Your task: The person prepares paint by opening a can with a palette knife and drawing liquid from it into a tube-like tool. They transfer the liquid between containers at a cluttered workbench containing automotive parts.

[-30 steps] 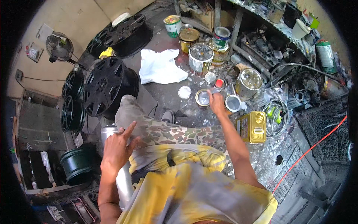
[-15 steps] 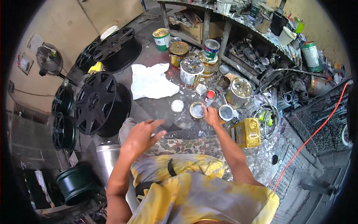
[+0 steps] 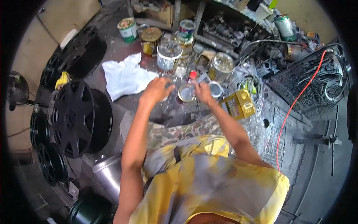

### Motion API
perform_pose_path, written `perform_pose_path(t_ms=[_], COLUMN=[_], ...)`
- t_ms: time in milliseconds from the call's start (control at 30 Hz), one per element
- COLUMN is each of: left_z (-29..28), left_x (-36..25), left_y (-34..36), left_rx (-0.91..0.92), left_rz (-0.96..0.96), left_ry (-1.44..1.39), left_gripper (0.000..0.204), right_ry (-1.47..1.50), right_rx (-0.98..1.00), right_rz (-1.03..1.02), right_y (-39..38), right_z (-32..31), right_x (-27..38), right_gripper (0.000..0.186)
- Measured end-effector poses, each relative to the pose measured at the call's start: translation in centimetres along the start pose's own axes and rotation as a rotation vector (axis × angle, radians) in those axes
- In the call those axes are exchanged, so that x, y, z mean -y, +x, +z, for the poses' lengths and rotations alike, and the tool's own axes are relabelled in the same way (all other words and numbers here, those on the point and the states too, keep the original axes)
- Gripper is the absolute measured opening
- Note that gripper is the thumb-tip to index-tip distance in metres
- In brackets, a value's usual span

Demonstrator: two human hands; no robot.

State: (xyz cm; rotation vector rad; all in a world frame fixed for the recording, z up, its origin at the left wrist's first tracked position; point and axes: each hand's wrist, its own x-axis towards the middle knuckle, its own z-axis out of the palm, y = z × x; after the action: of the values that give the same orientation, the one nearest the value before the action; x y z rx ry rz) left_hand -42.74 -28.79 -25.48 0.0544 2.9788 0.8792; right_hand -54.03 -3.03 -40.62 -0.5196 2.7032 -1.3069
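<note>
Grey-filled round tin (image 3: 186,93), lidless. Apparent step: reaching around it; lifting it would call for closing fingers. Right hand (image 3: 203,92), just right of tin: fingers bent, grip cannot be told. Left hand (image 3: 156,90), left of tin: fingers spread, back upward, forearm outstretched. Beyond tin: red-capped bottle (image 3: 192,75).

Tin (image 3: 186,93) on the floor before you, between your left hand (image 3: 158,89) and right hand (image 3: 202,91). Bottle (image 3: 192,75) just beyond the tin. Cup (image 3: 215,89) past your right hand; canister (image 3: 238,103) right of the cup, nearer you. Cloth (image 3: 125,76) beyond and left of your left hand. Pail (image 3: 168,58) right of the cloth, farther out than the bottle. Wheel (image 3: 72,118) left of and nearer you than the cloth; fan (image 3: 18,89) farther left. Tank (image 3: 110,173) just left of your left arm. Hose (image 3: 300,96) right of the canister.
</note>
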Motion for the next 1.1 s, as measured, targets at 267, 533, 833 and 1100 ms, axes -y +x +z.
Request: perform_pose_path(t_ms=[267,533,833,1100], left_z=[1.4,1.4,4.4,8.7], left_x=[2.6,6.0,5.6,5.5], left_y=[3.2,5.8,10.3,13.7], left_rx=[0.111,0.154,0.152,0.268], left_rz=[0.028,-0.044,0.099,0.166], left_ry=[-0.184,-0.132,-0.220,-0.391], left_gripper=[0.039,0.035,0.032,0.042], right_ry=[-0.226,-0.300,-0.056,-0.375], right_rx=[-0.208,-0.212,-0.196,-0.142], right_rz=[-0.080,-0.213,0.241,0.261], right_y=[-1.6,-1.0,0.0,-0.8], right_z=[2.6,2.3,1.1,3.5], right_x=[-4.7,2.0,5.9,3.3], right_gripper=[0.058,0.037,0.036,0.033])
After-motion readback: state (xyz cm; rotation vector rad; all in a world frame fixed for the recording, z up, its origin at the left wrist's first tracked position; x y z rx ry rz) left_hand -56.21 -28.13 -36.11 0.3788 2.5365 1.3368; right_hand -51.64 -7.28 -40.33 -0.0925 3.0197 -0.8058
